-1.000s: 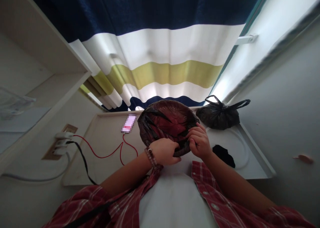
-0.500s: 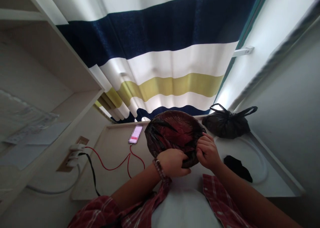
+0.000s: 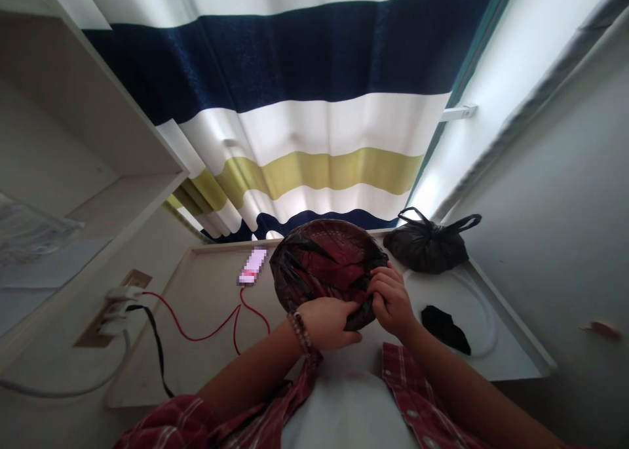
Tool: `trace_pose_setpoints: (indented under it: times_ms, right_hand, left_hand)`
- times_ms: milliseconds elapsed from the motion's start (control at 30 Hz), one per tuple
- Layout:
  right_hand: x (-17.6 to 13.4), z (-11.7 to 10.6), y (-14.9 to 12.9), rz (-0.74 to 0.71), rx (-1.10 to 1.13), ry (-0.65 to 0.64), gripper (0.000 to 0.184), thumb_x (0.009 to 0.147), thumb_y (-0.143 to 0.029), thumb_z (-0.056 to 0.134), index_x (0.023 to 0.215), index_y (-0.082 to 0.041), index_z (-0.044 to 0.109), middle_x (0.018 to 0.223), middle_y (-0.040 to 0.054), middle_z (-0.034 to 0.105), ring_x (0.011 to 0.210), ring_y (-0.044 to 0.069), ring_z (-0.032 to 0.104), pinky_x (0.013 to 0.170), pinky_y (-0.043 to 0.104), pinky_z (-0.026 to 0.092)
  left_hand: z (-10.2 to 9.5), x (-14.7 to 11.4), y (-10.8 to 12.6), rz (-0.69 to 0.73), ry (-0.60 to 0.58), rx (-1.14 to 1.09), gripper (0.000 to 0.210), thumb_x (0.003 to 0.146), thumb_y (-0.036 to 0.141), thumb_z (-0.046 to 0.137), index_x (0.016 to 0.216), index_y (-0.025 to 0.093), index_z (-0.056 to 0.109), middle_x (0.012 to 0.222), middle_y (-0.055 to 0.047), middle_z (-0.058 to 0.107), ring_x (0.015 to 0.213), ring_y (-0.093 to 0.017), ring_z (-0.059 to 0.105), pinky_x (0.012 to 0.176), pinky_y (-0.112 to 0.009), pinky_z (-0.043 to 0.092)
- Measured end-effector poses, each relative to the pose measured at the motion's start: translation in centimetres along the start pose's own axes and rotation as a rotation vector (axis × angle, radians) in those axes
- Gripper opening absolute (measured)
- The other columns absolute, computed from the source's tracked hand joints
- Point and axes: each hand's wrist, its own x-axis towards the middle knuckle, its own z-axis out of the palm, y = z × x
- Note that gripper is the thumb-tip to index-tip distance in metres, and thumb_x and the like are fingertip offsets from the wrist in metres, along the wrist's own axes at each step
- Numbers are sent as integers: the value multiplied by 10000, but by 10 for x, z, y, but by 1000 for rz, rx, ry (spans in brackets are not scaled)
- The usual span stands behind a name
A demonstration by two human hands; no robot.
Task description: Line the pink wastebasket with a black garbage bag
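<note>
In front of my chest is a round reddish bin (image 3: pixel 339 259), with a thin black plastic bag (image 3: pixel 299 272) spread over it and draped down its side. A lattice of small holes shows faintly through the film near its far rim. My left hand (image 3: pixel 327 323), with a beaded bracelet at the wrist, is closed on the bag at the near edge. At the right edge, my right hand (image 3: pixel 392 299) pinches the same bag, its fingers curled over the rim. Part of the near rim is hidden behind both hands.
A tied black plastic bag (image 3: pixel 430 242) stands at the back right, with a black cloth-like piece (image 3: pixel 446 330) nearer me. A phone (image 3: pixel 252 267) on a red cable lies left on the white desk (image 3: pixel 196 364). Plugs fill a wall socket (image 3: pixel 111 311). A striped curtain (image 3: pixel 304 62) hangs behind.
The whole view has shifted, so the desk things sit further left. Both hands keep hold of the bag at the rim, with little other movement.
</note>
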Motion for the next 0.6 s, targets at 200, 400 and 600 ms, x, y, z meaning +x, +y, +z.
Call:
trace_pose_setpoints:
  times_ms: [200,400,600]
  right_hand:
    - [10,-6,-1,1,-65,-24,162,745,-183,462,591,-231,473,621,11,521,780,215,560,1059,516,330]
    - [32,-31,-7,-101,-249,-412,219,752,-228,545,534,-223,573,546,-5,579,678,173,566,1093,450,289]
    - [46,-33,-9,-194,-435,-657,281,780,-310,539,582,-190,697,562,56,654,610,172,582,984,415,362]
  left_hand:
    - [-4,2,3,-30,-15,7,441,789,575,568,1050,227,637,983,-81,715,908,-301,685,736,-350,515]
    - [-9,-2,13,-42,30,32,379,791,535,579,1013,237,649,995,-74,715,908,-293,681,748,-358,515]
    - [-10,-3,12,-10,37,78,388,800,543,580,991,217,668,973,-92,717,917,-298,680,773,-357,514]
